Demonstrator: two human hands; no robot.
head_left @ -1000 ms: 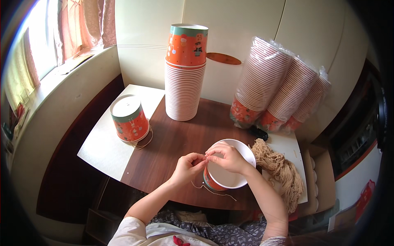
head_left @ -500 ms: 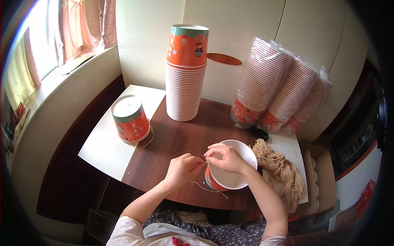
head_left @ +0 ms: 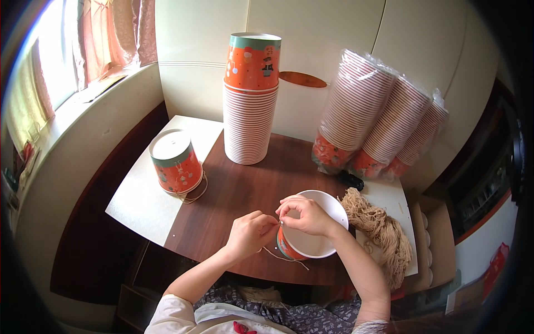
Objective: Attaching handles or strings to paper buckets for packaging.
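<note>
A paper bucket with a white inside and a red-and-green outer wall stands upright, mouth up, near the table's front edge. At its left rim my two hands meet, fingertips almost touching. My left hand, just outside the rim, pinches a thin beige string, whose loose end trails over the table in front of the bucket. My right hand reaches over the mouth, thumb and forefinger pinched on the string at the rim. The exact spot between the fingertips is too small to make out.
A hank of beige string lies right of the bucket. One upside-down bucket with a string handle stands at the left. Behind are a tall stack of buckets and several plastic-wrapped stacks. A cardboard box sits beyond the table's right edge.
My right hand's fingers have curled into a closer pinch at the rim. My left hand has shifted very slightly and keeps its pinch. The bucket stays put.
</note>
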